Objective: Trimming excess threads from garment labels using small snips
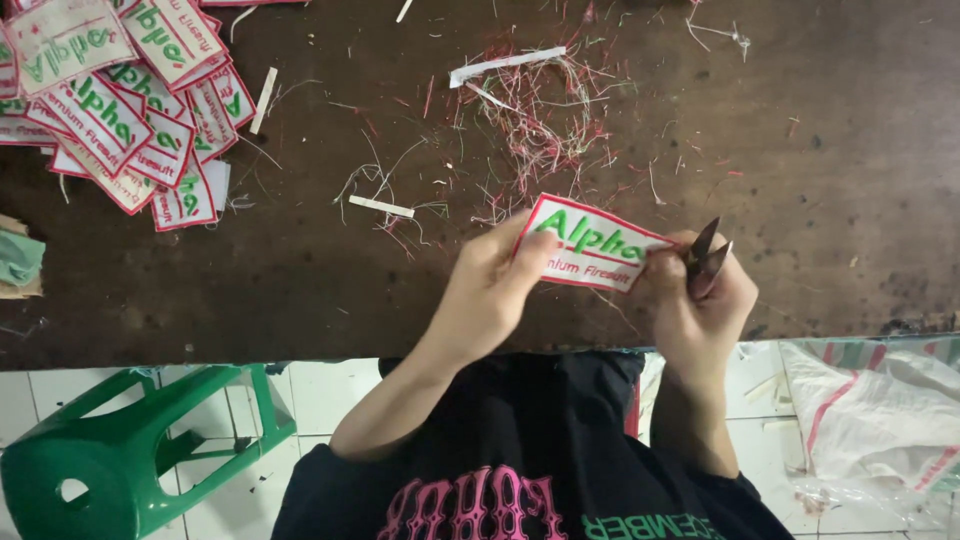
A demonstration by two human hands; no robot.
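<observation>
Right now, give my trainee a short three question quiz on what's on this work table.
1. True or false: the left hand pinches the embroidered patch by its edge.
2. What does the right hand hold beside the patch? A) thread snips B) a marker C) a needle
3. Where on the wooden table is the pile of patches?

Key: 1 true. 2 A, the thread snips. 3 The far left corner, with thread scraps lying at the middle.
</observation>
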